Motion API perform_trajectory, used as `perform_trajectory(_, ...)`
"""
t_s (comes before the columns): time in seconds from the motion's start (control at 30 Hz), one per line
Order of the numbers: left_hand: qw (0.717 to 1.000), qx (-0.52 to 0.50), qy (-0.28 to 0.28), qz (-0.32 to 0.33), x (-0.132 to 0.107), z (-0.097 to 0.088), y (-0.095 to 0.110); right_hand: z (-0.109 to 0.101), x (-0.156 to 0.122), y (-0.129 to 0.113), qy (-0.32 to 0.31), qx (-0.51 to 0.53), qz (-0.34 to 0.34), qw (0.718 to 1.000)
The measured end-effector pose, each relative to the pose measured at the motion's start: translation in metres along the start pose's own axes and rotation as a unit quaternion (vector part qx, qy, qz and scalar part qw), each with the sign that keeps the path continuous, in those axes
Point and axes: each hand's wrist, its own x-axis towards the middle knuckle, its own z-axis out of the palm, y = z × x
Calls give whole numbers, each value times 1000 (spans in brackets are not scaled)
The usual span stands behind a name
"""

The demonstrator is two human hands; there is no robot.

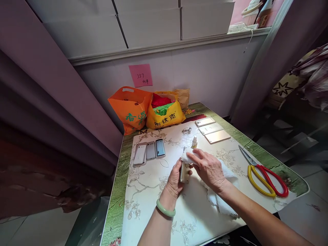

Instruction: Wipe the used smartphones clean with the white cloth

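Note:
My left hand [174, 177], with a green bangle on its wrist, is wrapped round a light-coloured phone [184, 175] held above the table. A white cloth [188, 155] is pinched in the fingers of my right hand [208, 167] and pressed on the phone's upper end, hiding that part. More white towelling [228, 205] lies beneath my right wrist; whether it joins the pinched piece I cannot tell. Just beyond the phone stands a small white dropper bottle [194, 142].
Three phones, including a blue one [160, 148], lie at left. Three gold or silver phones, including a gold one [217, 136], lie back right. Large scissors [261, 179] rest at right, points away. An orange bag [130, 107] and a stuffed yellow bag [166, 118] stand behind.

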Motion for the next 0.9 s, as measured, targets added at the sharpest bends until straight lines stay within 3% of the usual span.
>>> perform_trajectory(0.23, 999, 40, -12, 36, -5, 6, 5, -6, 20, 10, -20, 20, 52, 998)
perform_trajectory(0.33, 999, 3, 13, 40, -2, 4, 6, -4, 12, 2, -47, 28, 26, 998)
perform_trajectory(0.47, 998, -49, 42, 23, 1, -3, 10, -7, -20, -12, -67, 41, -44, 996)
perform_trajectory(0.63, 998, -49, 32, 5, 4, -11, 13, -22, -49, -15, -21, 126, -96, 987)
perform_trajectory(0.77, 998, -50, 20, 25, 1, -3, 11, -34, -42, -9, 42, 173, -47, 983)
perform_trajectory(0.9, 999, 7, -12, 48, -10, 10, 9, -35, -33, -14, 24, 221, -129, 966)
